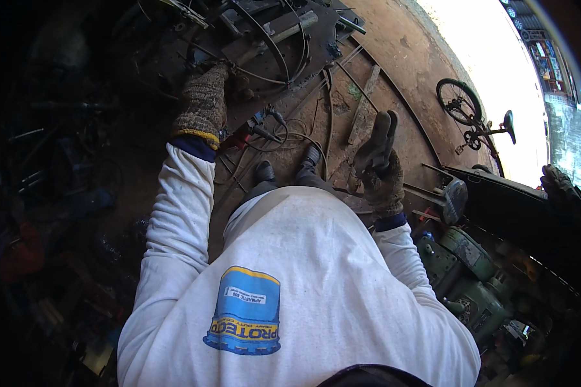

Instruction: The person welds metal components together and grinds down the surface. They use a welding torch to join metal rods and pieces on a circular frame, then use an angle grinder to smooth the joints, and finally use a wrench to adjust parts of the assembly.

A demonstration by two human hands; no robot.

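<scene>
My left hand (pixel 203 100), in a mottled knitted work glove with a yellow cuff edge, reaches to the near edge of a dark metal worktable (pixel 319 48). Its fingers are lost in shadow among rods and cables, so I cannot see what they grip, if anything. A thick metal bar (pixel 277 39) and thin bent rods (pixel 265 32) lie on the table just beyond it. Beside the left wrist is a red and black tool (pixel 242 137), its kind unclear. My right hand (pixel 382 168), gloved too, is raised over the floor with fingers stretched out and nothing visible in it.
Cables (pixel 303 134) loop across the brown floor near my shoes (pixel 310 157). A wooden strip (pixel 363 106) and long metal rods lie ahead. To the right are a round-topped stool (pixel 454 198), green machinery (pixel 474 271) and a bicycle (pixel 469 119). Dark clutter fills the left.
</scene>
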